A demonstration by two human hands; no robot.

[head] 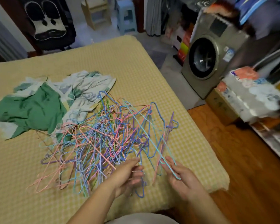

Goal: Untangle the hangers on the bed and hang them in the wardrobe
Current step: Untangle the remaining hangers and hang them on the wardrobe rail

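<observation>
A tangled heap of thin wire hangers (100, 139) in pink, blue, purple and teal lies on the yellow checked bed (103, 62). My left hand (128, 177) is at the heap's near edge, its fingers curled round a blue hanger (141, 188). My right hand (181, 178) grips the lower end of a teal hanger (152, 143), which slants up out of the pile together with pink and purple ones. No wardrobe rail shows clearly in this view.
Green and leaf-print clothes (39, 105) lie crumpled on the bed behind the hangers. A washing machine (207, 63) stands right of the bed. Boxes and packs (249, 94) line the wooden floor (241, 159) at the right. A chair with a panda cushion (47, 21) stands beyond the bed.
</observation>
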